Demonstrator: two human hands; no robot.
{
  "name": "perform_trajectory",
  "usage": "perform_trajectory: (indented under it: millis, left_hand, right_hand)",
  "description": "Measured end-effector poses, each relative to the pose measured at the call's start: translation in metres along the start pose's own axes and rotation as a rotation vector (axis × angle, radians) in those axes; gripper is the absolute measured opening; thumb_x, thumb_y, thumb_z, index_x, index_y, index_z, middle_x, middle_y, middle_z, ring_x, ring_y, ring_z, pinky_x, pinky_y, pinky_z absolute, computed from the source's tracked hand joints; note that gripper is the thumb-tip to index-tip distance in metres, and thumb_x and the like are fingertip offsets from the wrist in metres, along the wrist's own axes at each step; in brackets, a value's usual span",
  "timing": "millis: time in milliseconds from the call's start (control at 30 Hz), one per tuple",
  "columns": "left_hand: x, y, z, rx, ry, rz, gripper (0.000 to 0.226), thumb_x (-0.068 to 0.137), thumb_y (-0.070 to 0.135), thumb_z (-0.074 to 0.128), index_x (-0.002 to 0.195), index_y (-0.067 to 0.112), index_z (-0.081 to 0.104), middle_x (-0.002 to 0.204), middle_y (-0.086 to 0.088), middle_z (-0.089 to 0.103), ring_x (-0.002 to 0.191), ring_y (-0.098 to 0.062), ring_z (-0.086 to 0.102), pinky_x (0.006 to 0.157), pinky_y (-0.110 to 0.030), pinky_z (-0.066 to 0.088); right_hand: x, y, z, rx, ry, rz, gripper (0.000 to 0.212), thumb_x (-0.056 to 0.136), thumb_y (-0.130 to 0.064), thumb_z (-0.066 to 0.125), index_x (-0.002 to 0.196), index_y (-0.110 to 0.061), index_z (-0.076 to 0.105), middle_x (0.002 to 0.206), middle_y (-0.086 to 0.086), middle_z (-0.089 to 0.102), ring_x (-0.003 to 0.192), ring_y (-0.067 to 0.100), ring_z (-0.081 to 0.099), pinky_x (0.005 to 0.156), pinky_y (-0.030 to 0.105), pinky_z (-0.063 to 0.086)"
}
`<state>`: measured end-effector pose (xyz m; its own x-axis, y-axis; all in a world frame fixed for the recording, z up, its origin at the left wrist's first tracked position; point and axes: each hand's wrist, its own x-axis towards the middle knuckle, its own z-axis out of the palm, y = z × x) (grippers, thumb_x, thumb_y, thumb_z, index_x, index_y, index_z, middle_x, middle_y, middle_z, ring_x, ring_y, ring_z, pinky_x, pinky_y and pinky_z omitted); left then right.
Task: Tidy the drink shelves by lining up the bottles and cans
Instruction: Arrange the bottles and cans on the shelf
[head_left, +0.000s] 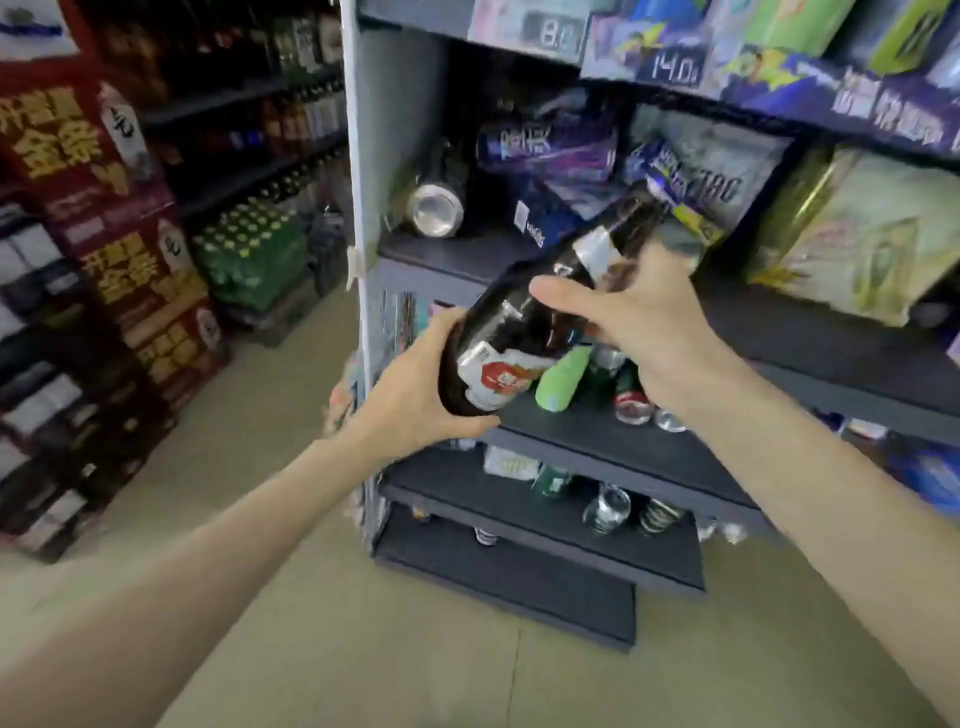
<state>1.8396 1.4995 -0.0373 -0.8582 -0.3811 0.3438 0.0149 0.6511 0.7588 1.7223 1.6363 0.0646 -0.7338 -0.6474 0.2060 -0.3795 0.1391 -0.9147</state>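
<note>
1. The left hand (415, 395) grips the base of a dark glass bottle (524, 322), fingers curled under its rounded bottom.
2. The right hand (623, 322) grasps the same bottle higher up, at the shoulder, thumb over the near side and fingers wrapped behind.
3. The bottle is tilted, base low and to the left, neck (634, 218) rising to the right and far, toward the upper shelf. It has a red and white label near the base and a silver band near the neck. It is held in the air in front of the dark grey shelf unit (571, 431), touching no shelf.
4. Just behind the bottle's base, on the middle shelf, a light green bottle (561, 376) lies tilted; to its right stand green bottles and a red-topped can (631, 405), partly hidden by the right wrist.
5. On the shelf above, a silver-ended can (436, 208) lies on its side at the left, with a purple can (545, 145) lying across blurred packets to its right.
6. Lower shelves hold a few cans and a clear glass (608, 506).
7. Far left, red cartons with gold lettering (119, 218) are stacked on the floor beside shrink-wrapped green bottles (254, 249).
</note>
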Motion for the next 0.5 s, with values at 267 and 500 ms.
perform_trajectory:
  millis: [267, 500]
  left_hand:
    - [-0.106, -0.225, 0.171, 0.36, -0.354, -0.234, 0.077, 0.084, 0.025, 0.065, 0.146, 0.018, 0.02, 0.146, -0.004, 0.033, 0.134, -0.023, 0.032, 0.106, -0.033, 0.028]
    - [-0.168, -0.391, 0.324, 0.386, -0.326, -0.399, 0.073, 0.078, 0.01, 0.062, 0.143, 0.021, 0.031, 0.143, -0.008, 0.037, 0.128, -0.034, 0.039, 0.102, -0.046, 0.036]
  right_hand:
    - [-0.106, 0.289, 0.049, -0.306, -0.105, 0.094, 0.042, 0.067, -0.022, 0.082, 0.101, -0.013, 0.057, 0.08, -0.026, 0.055, 0.071, -0.021, 0.052, 0.064, -0.001, 0.038]
    - [-0.164, 0.551, 0.102, -0.47, -0.136, 0.236, 0.05, 0.069, -0.016, 0.081, 0.113, -0.009, 0.057, 0.092, -0.002, 0.063, 0.09, 0.018, 0.059, 0.074, 0.014, 0.037]
